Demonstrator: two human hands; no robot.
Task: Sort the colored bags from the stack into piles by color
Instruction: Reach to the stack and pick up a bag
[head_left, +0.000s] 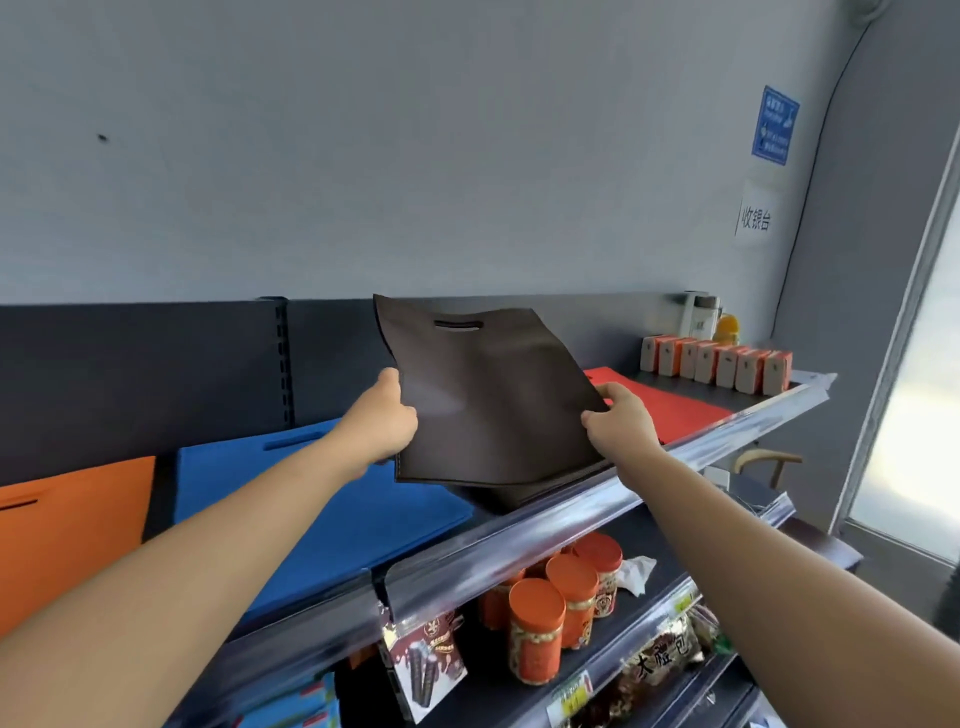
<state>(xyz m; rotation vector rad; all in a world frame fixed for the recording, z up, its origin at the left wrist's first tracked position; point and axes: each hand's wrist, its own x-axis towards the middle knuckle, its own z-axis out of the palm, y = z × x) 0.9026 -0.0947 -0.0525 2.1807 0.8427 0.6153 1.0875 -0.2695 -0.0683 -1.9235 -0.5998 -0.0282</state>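
A dark brown bag (493, 395) with a cut-out handle slot is held flat above the top shelf. My left hand (382, 421) grips its left edge and my right hand (621, 418) pinches its right edge. Under it lies more dark brown bag material (511, 493) on the shelf. A blue bag (332, 514) lies to the left, an orange bag (67, 530) at the far left, and a red bag (670, 405) to the right, partly hidden by the brown one.
The top shelf has a shiny price rail (519, 551) along its front. A row of orange and white cartons (717, 361) stands at the shelf's right end. Orange-lidded jars (550, 623) and snack packets fill the lower shelves. A grey wall rises behind.
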